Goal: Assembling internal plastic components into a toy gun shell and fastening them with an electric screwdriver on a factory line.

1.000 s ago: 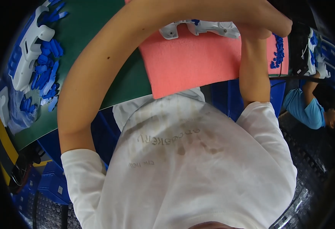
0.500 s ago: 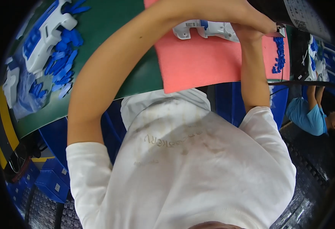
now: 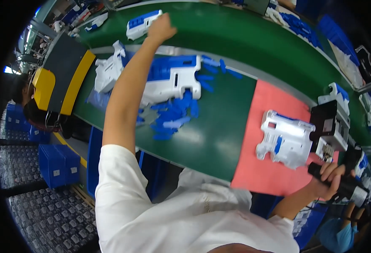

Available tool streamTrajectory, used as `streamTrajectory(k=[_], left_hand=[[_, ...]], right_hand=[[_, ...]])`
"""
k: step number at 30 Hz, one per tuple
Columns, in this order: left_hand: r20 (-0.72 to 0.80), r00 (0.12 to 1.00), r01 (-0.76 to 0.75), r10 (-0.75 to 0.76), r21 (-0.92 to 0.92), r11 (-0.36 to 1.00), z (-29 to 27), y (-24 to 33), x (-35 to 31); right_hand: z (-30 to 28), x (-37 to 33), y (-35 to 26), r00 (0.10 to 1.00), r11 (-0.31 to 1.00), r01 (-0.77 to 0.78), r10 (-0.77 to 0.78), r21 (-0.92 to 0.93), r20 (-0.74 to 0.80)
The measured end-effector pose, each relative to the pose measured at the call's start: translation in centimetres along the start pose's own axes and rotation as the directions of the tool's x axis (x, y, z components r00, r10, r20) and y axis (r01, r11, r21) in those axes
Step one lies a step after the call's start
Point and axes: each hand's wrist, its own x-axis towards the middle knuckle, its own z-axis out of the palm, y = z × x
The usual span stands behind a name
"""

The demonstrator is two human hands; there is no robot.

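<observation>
My left hand point(image 3: 162, 30) stretches to the far green belt. Its closed fingers are at the right end of a white and blue plastic housing point(image 3: 141, 24), seemingly gripping it. At the right, my right hand point(image 3: 331, 180) is wrapped round a black electric screwdriver point(image 3: 351, 189) with a pale label. A white housing shell point(image 3: 289, 139) lies open side up on the pink mat point(image 3: 253, 168), left of that hand. Just beyond the hand stands a black box-shaped screw feeder point(image 3: 330, 122) with a metal front.
Another white and blue housing point(image 3: 179, 80) lies under my left forearm, beside a pile of blue plastic pieces point(image 3: 175, 111). A white shell point(image 3: 109, 69) sits further left. A yellow and black machine part point(image 3: 69, 80) borders the bench. Someone in blue point(image 3: 337, 234) is at lower right.
My left hand has gone from the right side to the housing on the far belt. My right hand now grips the screwdriver lower down. The view has swung, showing more bench.
</observation>
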Motion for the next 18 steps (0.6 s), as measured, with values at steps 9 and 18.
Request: streamTrajectory(k=[9, 18], left_hand=[[0.275, 0.962, -0.165, -0.001, 0.582, 0.796, 6.3, -8.5, 7.6], [0.196, 0.94, -0.341, 0.279, 0.544, 0.766, -7.4, -3.2, 5.1]], right_hand=[[-1.9, -1.3, 1.2, 0.998, 0.981, -0.069, 0.066, -0.182, -0.025], [-1.6, -1.0, 3.3, 0.996, 0.987, -0.086, 0.09, -0.136, 0.02]])
